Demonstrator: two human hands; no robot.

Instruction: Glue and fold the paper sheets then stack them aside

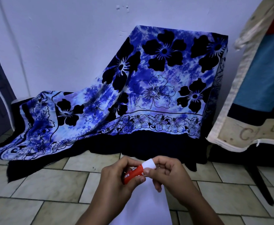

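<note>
Lowest in the frame, at bottom centre, paper lies white on the tiled floor, showing between the two forearms. Whether it is one sheet or several I cannot tell. Just above it both hands come together on a glue stick. The left hand wraps its fingers round the red barrel, and the right hand pinches the white cap between thumb and forefinger. The cap appears seated on the barrel, so the step in hand is probably uncapping, with no glue laid yet.

To do it well, the left hand should hold the barrel firm while the right does all the pulling. The pull should go straight along the stick with a slight twist, since a sideways bend could smear or snap the glue core. Keeping the stick over the paper makes the first stroke short. The cap is best set on the floor beside the sheet, not on it.

Across the middle of the frame a blue flowered cloth drapes over something against the wall.
</note>
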